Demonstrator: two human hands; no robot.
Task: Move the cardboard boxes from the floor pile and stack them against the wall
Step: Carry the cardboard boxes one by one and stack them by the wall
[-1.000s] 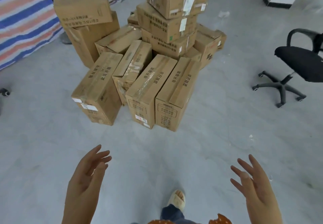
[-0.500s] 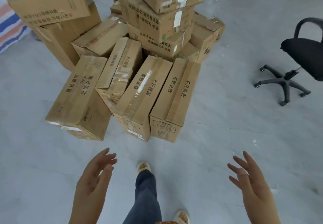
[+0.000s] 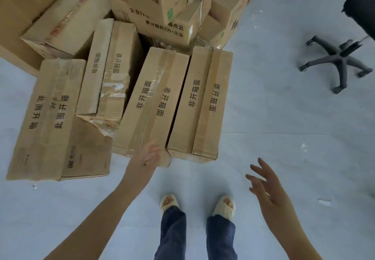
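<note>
Tan cardboard boxes [image 3: 154,101] – black print; pale grey floor [image 3: 284,117] – black chair [image 3: 341,60]

— What's under you?

— A pale grey floor [image 3: 284,117]. My two slippered feet [image 3: 169,202] stand on it at the near edge.

— And on it?

— A pile of cardboard boxes [image 3: 154,97] from the left to the middle, the front row lying flat side by side, others stacked behind. Far right, the wheeled base of an office chair [image 3: 336,65].
</note>
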